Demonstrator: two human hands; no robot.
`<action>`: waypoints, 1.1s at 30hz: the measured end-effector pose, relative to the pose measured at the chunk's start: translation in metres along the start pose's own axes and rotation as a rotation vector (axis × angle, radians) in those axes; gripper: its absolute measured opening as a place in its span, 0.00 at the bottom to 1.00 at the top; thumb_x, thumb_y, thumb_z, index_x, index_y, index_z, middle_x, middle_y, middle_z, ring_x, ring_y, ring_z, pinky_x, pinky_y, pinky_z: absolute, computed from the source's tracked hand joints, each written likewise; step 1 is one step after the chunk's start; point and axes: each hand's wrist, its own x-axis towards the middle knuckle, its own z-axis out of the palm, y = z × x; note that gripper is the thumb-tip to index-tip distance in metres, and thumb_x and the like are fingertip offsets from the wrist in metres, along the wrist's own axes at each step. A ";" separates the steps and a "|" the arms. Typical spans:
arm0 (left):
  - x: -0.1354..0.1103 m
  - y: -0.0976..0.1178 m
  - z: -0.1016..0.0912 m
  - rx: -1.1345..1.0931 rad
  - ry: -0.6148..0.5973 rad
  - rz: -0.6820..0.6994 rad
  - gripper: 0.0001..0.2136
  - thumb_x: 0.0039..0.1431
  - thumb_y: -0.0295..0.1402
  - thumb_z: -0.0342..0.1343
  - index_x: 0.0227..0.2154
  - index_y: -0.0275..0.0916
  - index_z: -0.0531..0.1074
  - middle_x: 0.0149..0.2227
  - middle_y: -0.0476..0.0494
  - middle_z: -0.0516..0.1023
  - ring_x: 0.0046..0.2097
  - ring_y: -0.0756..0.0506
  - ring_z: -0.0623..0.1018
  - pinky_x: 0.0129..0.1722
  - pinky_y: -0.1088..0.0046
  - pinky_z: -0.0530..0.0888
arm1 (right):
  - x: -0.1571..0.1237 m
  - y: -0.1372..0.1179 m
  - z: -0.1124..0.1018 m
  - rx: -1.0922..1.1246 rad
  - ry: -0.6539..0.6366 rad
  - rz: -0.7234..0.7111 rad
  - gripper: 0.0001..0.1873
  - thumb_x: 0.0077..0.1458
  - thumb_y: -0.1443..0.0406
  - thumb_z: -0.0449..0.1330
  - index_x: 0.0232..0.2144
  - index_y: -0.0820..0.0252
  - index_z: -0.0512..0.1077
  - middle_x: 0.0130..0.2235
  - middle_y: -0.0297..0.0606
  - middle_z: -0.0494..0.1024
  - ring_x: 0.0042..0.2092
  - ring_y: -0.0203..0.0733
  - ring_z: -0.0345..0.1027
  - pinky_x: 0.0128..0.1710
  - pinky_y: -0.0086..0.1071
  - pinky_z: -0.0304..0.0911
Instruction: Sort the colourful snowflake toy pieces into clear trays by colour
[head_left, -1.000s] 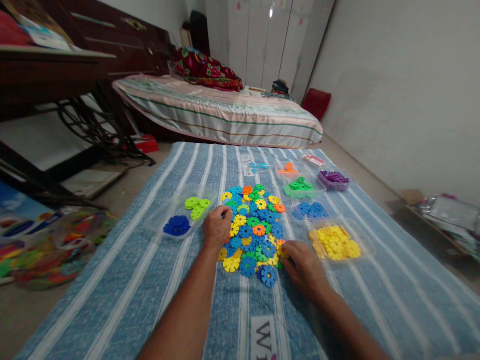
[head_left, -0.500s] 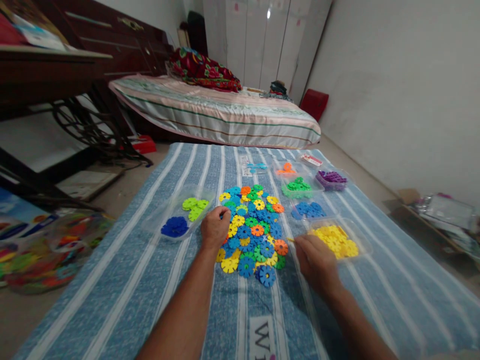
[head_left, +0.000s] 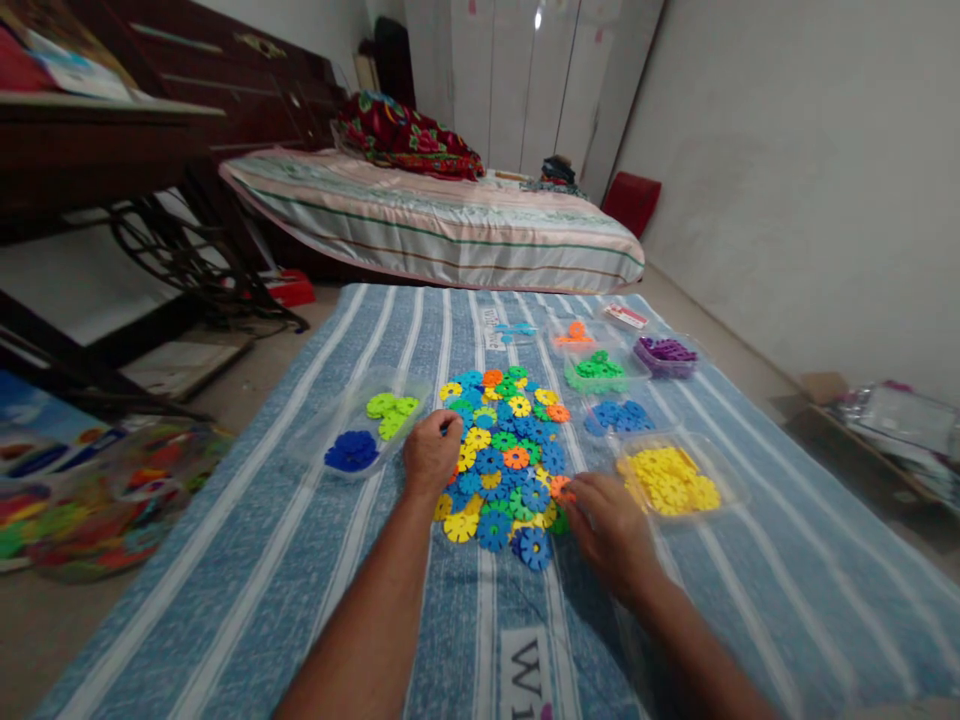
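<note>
A pile of flat snowflake-shaped plastic discs (head_left: 506, 450) in blue, yellow, green and orange lies on a blue striped cloth (head_left: 247, 560). My left hand (head_left: 431, 455) rests curled at the pile's left edge, fingertips pinched on a blue disc. My right hand (head_left: 611, 530) is at the pile's right edge, its fingers closed on an orange disc (head_left: 559, 488). A clear tray of yellow discs (head_left: 671, 480) sits just right of that hand. A clear tray (head_left: 360, 435) to the left holds lime-green and dark-blue discs.
Further trays hold blue discs (head_left: 619, 415), green discs (head_left: 596, 372), purple pieces (head_left: 666, 352) and orange pieces (head_left: 574, 335). A bed (head_left: 442, 225) lies beyond the cloth, a dark table (head_left: 90, 150) and a bag of toys (head_left: 97, 495) at left, a wall at right.
My right hand went from the pile over to the yellow tray, then came back to the pile's right edge onto an orange disc. The left hand has stayed put.
</note>
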 end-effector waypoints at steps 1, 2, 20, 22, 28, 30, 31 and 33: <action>0.000 0.000 0.000 0.000 0.000 -0.002 0.12 0.56 0.37 0.49 0.33 0.42 0.77 0.35 0.47 0.81 0.39 0.46 0.78 0.41 0.74 0.71 | 0.000 -0.005 0.005 0.020 -0.021 -0.003 0.11 0.62 0.65 0.52 0.40 0.59 0.74 0.41 0.44 0.78 0.44 0.43 0.70 0.46 0.36 0.67; 0.000 0.001 0.000 -0.001 -0.001 -0.002 0.12 0.56 0.37 0.49 0.33 0.42 0.77 0.35 0.47 0.81 0.38 0.46 0.78 0.41 0.74 0.71 | 0.001 -0.008 0.009 0.033 -0.043 -0.004 0.11 0.62 0.64 0.53 0.41 0.59 0.74 0.43 0.45 0.77 0.45 0.44 0.70 0.47 0.37 0.66; 0.000 0.002 -0.002 -0.006 -0.012 -0.001 0.13 0.56 0.38 0.49 0.33 0.41 0.77 0.35 0.46 0.81 0.39 0.46 0.78 0.40 0.74 0.70 | 0.010 -0.016 0.026 -0.027 -0.054 -0.075 0.09 0.61 0.68 0.53 0.31 0.58 0.73 0.36 0.41 0.75 0.42 0.44 0.68 0.44 0.36 0.64; 0.000 0.001 -0.002 0.001 -0.010 -0.004 0.12 0.56 0.38 0.49 0.33 0.41 0.77 0.35 0.46 0.81 0.38 0.46 0.78 0.40 0.73 0.70 | 0.012 -0.014 0.025 -0.025 0.004 -0.102 0.11 0.62 0.69 0.52 0.30 0.58 0.72 0.34 0.40 0.75 0.40 0.42 0.68 0.43 0.35 0.63; 0.000 0.000 -0.001 -0.007 -0.014 -0.009 0.13 0.56 0.38 0.48 0.33 0.40 0.77 0.35 0.46 0.81 0.38 0.45 0.78 0.40 0.73 0.70 | 0.035 0.006 0.007 -0.077 0.103 -0.157 0.11 0.62 0.69 0.54 0.27 0.58 0.72 0.32 0.40 0.76 0.37 0.42 0.67 0.39 0.34 0.61; 0.000 0.000 -0.001 -0.012 -0.014 -0.009 0.13 0.56 0.38 0.48 0.33 0.40 0.77 0.35 0.46 0.81 0.39 0.45 0.78 0.40 0.72 0.70 | 0.051 0.022 -0.005 -0.136 0.146 -0.148 0.12 0.62 0.68 0.54 0.26 0.58 0.71 0.32 0.40 0.77 0.36 0.41 0.67 0.40 0.34 0.60; 0.000 0.000 -0.001 -0.012 -0.013 -0.011 0.13 0.56 0.38 0.49 0.33 0.40 0.77 0.35 0.46 0.81 0.39 0.45 0.78 0.41 0.72 0.70 | 0.059 0.030 -0.012 -0.182 0.178 -0.134 0.13 0.62 0.68 0.54 0.25 0.58 0.71 0.31 0.40 0.77 0.35 0.41 0.67 0.40 0.35 0.60; 0.001 0.000 0.000 -0.008 -0.008 -0.019 0.13 0.56 0.38 0.49 0.33 0.40 0.77 0.35 0.45 0.81 0.39 0.45 0.78 0.41 0.72 0.70 | 0.075 0.048 -0.027 -0.310 0.262 -0.080 0.13 0.62 0.66 0.54 0.25 0.58 0.72 0.30 0.41 0.76 0.34 0.42 0.66 0.39 0.36 0.59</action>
